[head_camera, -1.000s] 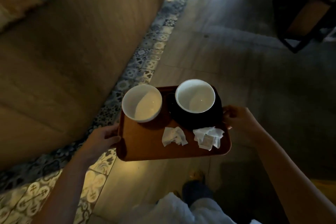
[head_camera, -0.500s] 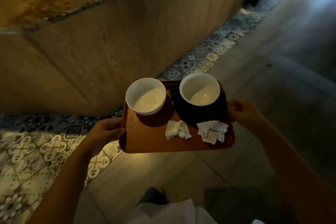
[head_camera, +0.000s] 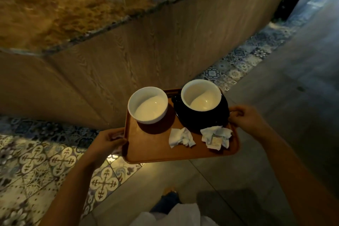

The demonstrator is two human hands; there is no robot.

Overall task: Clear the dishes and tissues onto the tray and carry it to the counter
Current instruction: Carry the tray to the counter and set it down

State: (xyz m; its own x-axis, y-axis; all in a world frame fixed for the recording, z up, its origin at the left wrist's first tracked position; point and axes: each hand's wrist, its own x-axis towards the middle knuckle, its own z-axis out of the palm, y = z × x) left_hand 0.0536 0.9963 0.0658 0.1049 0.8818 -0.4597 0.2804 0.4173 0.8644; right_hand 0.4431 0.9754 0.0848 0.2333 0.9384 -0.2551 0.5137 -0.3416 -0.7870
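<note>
Since the earlier frames, the view had swung toward the counter: its speckled tabletop (head_camera: 55, 14) now filled the upper left, where a second before only the wood-panelled front (head_camera: 128, 57) and grey floor had shown. Both hands kept the same grip on the brown tray (head_camera: 156, 152), held in the air just short of the counter front, above the patterned floor tiles (head_camera: 45, 159). The left hand (head_camera: 108, 141) was closed over the tray's left rim, thumb on top; the right hand (head_camera: 247, 119) was curled round the right rim. On the tray's far left stood a white bowl (head_camera: 147, 105), empty. Beside it, at the far right, a white cup (head_camera: 200, 95) sat on a dark saucer (head_camera: 201, 117). Two crumpled tissues lay nearer the person: one (head_camera: 180, 137) at the middle, the other (head_camera: 216, 136) just beside the saucer's near edge
</note>
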